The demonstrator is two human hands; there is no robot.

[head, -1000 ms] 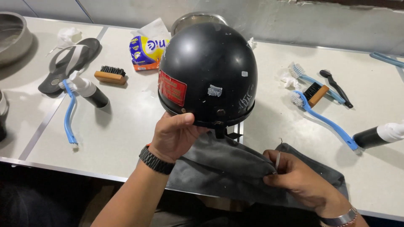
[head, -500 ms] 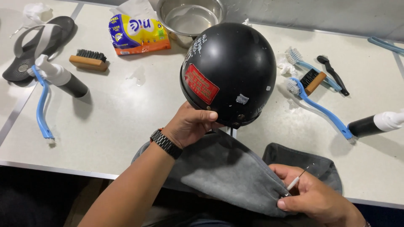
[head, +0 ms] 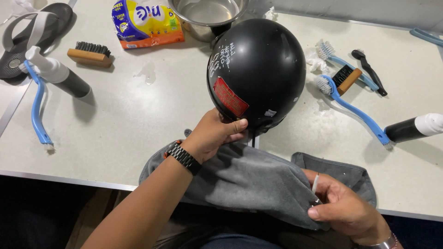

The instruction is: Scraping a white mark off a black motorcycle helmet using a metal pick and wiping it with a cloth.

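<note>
A black helmet (head: 258, 69) with a red sticker and white scribbles is tilted above the white table (head: 138, 120). My left hand (head: 214, 136), with a dark wristwatch, grips its lower rim. A grey cloth (head: 249, 180) lies under the helmet and hangs over the table's front edge. My right hand (head: 344, 210) pinches that cloth at its right end together with a thin white stick (head: 315, 183). A silver bracelet shows on my right wrist.
Left: a dark sandal (head: 32, 32), a wooden brush (head: 90, 53), a blue long-handled brush (head: 37, 101), a black-and-white bottle (head: 57, 74). Back: a yellow packet (head: 145, 20), a steel bowl (head: 207, 14). Right: blue brushes (head: 353, 108), a small black brush (head: 369, 71), another bottle (head: 415, 129).
My left hand has turned the helmet, so its red sticker faces more to the front and the white scribbles show. My right hand stays on the cloth with the white stick.
</note>
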